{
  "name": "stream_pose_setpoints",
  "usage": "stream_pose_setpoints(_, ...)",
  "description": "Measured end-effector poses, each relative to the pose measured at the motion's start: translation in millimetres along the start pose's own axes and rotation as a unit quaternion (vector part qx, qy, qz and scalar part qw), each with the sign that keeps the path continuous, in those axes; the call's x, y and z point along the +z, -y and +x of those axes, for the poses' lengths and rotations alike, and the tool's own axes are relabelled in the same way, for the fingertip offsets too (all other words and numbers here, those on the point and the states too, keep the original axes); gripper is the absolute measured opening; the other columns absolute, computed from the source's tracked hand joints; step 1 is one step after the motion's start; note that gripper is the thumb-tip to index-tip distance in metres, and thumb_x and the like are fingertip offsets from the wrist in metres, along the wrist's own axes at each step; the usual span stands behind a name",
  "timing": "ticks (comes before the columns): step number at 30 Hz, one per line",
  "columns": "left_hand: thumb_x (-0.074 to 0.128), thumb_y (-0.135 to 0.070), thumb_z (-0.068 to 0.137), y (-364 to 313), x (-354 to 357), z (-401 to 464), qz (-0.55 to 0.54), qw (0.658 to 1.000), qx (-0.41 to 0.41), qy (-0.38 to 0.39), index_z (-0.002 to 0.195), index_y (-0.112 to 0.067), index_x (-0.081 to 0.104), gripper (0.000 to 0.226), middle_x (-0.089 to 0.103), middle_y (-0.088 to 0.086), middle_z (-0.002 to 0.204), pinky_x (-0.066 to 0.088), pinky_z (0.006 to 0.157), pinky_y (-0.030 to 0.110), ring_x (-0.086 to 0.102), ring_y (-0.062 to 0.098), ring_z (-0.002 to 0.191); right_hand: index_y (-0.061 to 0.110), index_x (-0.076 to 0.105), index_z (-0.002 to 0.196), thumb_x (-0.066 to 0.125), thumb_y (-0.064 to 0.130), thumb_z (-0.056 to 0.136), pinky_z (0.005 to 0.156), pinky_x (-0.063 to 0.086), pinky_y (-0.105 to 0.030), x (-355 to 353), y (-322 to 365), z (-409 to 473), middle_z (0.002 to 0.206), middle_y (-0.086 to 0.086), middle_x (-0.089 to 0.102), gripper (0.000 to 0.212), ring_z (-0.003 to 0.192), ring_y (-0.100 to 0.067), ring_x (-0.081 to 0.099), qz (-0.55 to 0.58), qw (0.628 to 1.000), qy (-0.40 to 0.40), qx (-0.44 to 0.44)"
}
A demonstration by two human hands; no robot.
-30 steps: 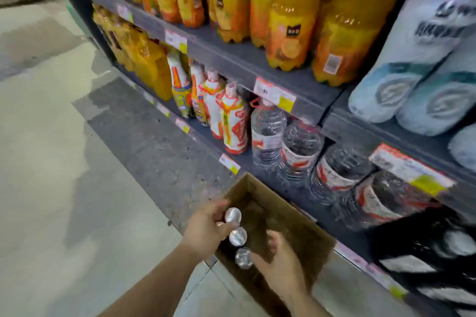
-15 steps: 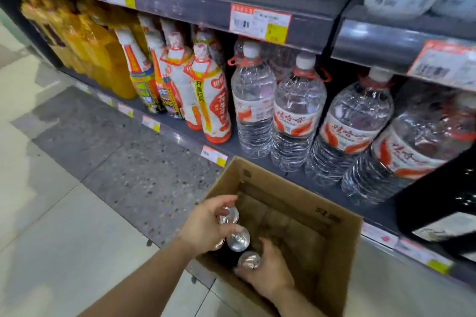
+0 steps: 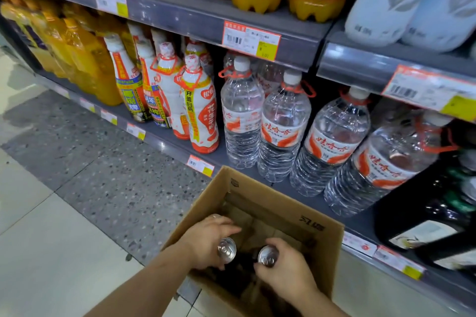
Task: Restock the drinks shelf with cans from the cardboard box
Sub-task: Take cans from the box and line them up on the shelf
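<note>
**Both hands in the box, one can each**

Head view: An open cardboard box [image 3: 257, 203] sits on the floor [image 3: 64, 239] against the lowest shelf [image 3: 164, 140], its far wall just below the shelf's front edge. Both forearms come in from the bottom edge and angle down into the box.

The left hand [image 3: 206, 239] is over the box's left wall, palm down, fingers curled round the upper part of a can [image 3: 226, 250]; the silver lid shows below the fingertips, tilted toward the camera. Another silver rim peeks out behind the knuckles, too hidden to make out.

The right hand [image 3: 288, 265] is near the box's middle, wrist toward the near wall, thumb and fingers wrapped round a second can [image 3: 268, 255], lid facing up and left. The two cans are just beside each other, apart by a narrow gap. Their dark bodies blur into the shadowed inside of the box.

On the lowest shelf, water bottles [image 3: 283, 126] stand behind the box's far wall, white-and-red bottles [image 3: 201, 110] to their left, orange juice [image 3: 85, 59] toward the shelf's left end. Price tags [image 3: 251, 40] line the front edge of the shelf above.
</note>
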State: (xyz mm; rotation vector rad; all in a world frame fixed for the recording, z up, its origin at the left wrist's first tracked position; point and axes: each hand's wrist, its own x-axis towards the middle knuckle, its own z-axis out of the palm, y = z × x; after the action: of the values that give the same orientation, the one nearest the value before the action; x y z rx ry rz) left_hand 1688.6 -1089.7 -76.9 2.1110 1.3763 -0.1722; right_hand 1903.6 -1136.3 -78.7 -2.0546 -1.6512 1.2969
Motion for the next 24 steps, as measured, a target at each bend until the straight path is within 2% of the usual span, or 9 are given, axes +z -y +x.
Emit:
stream_pose_setpoints(4,0.083,-0.034,0.064,7.4,7.6,4.5,0.072,0.997,0.007,0.034,0.144,-0.032,0.033,0.094,0.022,-0.009,0.155,0.022,0.116,0.025,0.030,0.018,0.139,0.032,0.054,0.124,0.075,0.048,0.059,0.095,0.045,-0.018,-15.0,-3.1,1.6,0.106,0.012,0.066,0.070,0.102,-0.004,0.061,-0.002,1.000,-0.009,-0.008)
stream_pose_setpoints(8,0.082,-0.033,0.064,11.8,9.4,9.3,0.070,0.997,0.009,0.009,0.137,-0.031,0.044,0.083,0.028,-0.013,0.150,0.030,0.112,0.024,0.037,0.015,0.133,0.035,0.054,0.121,0.076,0.050,0.054,0.097,0.046,-0.023,-17.7,-5.5,3.6,0.107,0.013,0.067,0.072,0.101,-0.004,0.062,0.012,1.000,-0.001,-0.001)
stream_pose_setpoints(13,0.081,-0.040,0.057,9.0,7.7,3.4,-0.044,0.998,0.005,-0.039,0.120,-0.034,0.056,0.068,0.036,-0.018,0.138,0.032,0.109,0.020,0.038,0.004,0.129,0.041,0.050,0.110,0.076,0.052,0.049,0.096,0.048,-0.025,-25.5,-0.3,2.2,0.102,0.017,0.066,0.067,0.099,-0.001,0.061,0.024,1.000,0.009,-0.001)
stream_pose_setpoints(16,0.084,-0.035,0.056,-7.0,-9.8,-12.3,-0.155,0.986,-0.021,-0.055,0.118,-0.035,0.057,0.068,0.052,-0.014,0.129,0.037,0.107,0.023,0.046,0.001,0.123,0.042,0.049,0.105,0.076,0.050,0.053,0.088,0.049,-0.023,-45.4,15.8,-8.9,0.096,0.016,0.067,0.059,0.093,-0.001,0.063,0.012,1.000,0.004,0.000)
stream_pose_setpoints(18,0.086,-0.029,0.056,-29.2,-31.8,-31.8,-0.236,0.968,-0.044,-0.067,0.113,-0.041,0.055,0.066,0.062,-0.016,0.115,0.045,0.099,0.021,0.058,-0.003,0.106,0.042,0.049,0.101,0.076,0.048,0.055,0.084,0.050,-0.023,-69.1,35.2,-24.1,0.092,0.017,0.067,0.054,0.088,-0.003,0.063,-0.003,1.000,-0.004,-0.002)
stream_pose_setpoints(20,0.087,-0.026,0.054,-56.8,-61.4,-54.3,-0.281,0.953,-0.060,-0.095,0.104,-0.045,0.055,0.063,0.065,-0.023,0.102,0.046,0.089,0.012,0.060,-0.008,0.097,0.040,0.051,0.099,0.076,0.045,0.056,0.084,0.050,-0.025,-100.5,61.5,-45.5,0.092,0.017,0.066,0.050,0.090,-0.007,0.063,-0.011,1.000,-0.012,-0.003)
stream_pose_setpoints(24,0.089,-0.020,0.055,-119.6,-140.8,-102.3,-0.336,0.932,-0.058,-0.125,0.109,-0.041,0.054,0.068,0.063,-0.027,0.103,0.040,0.085,0.003,0.056,-0.013,0.101,0.033,0.060,0.103,0.070,0.043,0.053,0.086,0.049,-0.027,-178.4,119.1,-98.4,0.100,0.010,0.063,0.052,0.094,-0.012,0.061,-0.008,1.000,-0.026,0.009)
